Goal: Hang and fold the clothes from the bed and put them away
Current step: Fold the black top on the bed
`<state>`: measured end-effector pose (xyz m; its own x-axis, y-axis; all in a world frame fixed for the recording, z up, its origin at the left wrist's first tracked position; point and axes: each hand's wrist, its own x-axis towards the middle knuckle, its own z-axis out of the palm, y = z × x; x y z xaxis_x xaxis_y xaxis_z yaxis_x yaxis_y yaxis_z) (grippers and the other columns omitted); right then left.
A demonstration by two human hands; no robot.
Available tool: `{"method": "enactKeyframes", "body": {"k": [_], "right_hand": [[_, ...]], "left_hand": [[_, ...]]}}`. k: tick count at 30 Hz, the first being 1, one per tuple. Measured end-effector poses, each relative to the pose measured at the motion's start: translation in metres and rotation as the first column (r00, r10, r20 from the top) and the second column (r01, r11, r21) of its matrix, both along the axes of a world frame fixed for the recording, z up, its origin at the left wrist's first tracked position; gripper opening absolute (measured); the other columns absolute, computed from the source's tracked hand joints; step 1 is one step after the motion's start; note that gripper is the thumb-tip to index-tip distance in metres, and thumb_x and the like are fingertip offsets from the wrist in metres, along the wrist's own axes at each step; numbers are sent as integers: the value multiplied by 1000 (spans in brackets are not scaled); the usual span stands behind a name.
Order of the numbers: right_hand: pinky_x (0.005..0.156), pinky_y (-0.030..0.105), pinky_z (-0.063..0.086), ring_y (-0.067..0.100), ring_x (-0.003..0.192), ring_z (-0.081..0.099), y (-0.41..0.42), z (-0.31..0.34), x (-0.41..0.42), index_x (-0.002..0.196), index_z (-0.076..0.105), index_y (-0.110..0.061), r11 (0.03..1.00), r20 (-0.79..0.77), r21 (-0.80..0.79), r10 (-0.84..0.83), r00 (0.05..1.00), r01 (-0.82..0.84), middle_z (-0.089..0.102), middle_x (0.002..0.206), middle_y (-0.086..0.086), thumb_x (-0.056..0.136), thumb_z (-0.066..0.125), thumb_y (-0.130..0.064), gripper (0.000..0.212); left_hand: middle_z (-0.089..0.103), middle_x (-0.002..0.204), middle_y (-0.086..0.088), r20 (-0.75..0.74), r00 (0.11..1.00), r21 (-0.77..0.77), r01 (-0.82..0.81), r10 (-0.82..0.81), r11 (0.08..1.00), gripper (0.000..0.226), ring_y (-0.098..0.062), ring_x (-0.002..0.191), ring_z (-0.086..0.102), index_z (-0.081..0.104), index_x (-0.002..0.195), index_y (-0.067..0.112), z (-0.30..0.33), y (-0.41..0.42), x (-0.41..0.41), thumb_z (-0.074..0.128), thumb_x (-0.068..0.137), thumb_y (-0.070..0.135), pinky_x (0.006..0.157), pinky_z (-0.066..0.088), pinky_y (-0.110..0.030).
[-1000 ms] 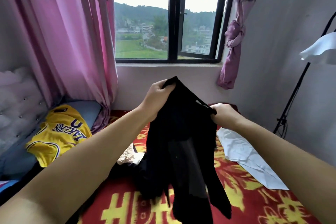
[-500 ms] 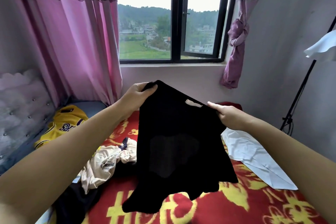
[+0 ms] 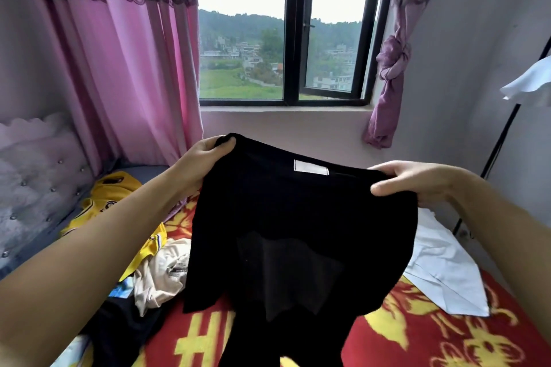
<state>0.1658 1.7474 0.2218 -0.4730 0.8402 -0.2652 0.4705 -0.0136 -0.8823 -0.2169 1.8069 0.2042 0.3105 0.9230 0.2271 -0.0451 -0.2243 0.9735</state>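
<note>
Shirt (image 3: 298,232) held over bed (image 3: 417,334), jersey (image 3: 119,205) left, spread garment (image 3: 441,274) right

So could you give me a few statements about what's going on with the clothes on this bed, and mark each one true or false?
1. Both hands hold the black shirt up by its top edge. True: the left hand and the right hand each grip a shoulder.
2. The black shirt lies folded flat on the bed. False: it hangs spread open above the red and yellow blanket.
3. A yellow jersey lies to the left of the black shirt. True.
4. The white garment is on the left side of the bed. False: it lies to the right.
5. A white label shows near the shirt's collar. True.
</note>
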Motion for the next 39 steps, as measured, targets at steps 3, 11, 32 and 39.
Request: {"method": "enactKeyframes", "body": {"k": [3,11,32,39], "right_hand": [[72,31,58,24,80,69,2,-5,12,98,73,-6,998,83,-56,-13,997,18,70,96,14,69,86,-23,36],[53,26,45,19,62,56,17,-34,-2,99,71,-10,818,-95,273,-500,861,506,63,74,6,91,61,-40,32],[89,24,47,17,108,57,-6,-31,-117,142,33,-20,827,397,553,-157,904,-99,56,124,4,84,63,-15,65],[55,19,44,9,60,56,-11,-4,-100,105,64,-13,879,-1,465,-116,993,103,64,79,1,87,38,14,41]], "left_hand": [[72,94,-7,-38,999,6,-35,35,999,39,-16,82,70,72,99,13,-6,-1,-6,69,74,43,67,56,-22],[67,85,-13,-339,912,84,-215,231,973,33,-23,75,61,70,96,2,-15,1,-2,56,95,31,69,48,-32],[72,90,-12,-94,982,-332,123,-162,935,19,-21,81,71,61,103,5,-9,-55,102,44,96,9,75,59,-34],[38,141,-2,-679,671,522,154,299,839,84,-18,131,34,26,147,32,-6,-46,91,73,78,41,110,30,-36]]}}
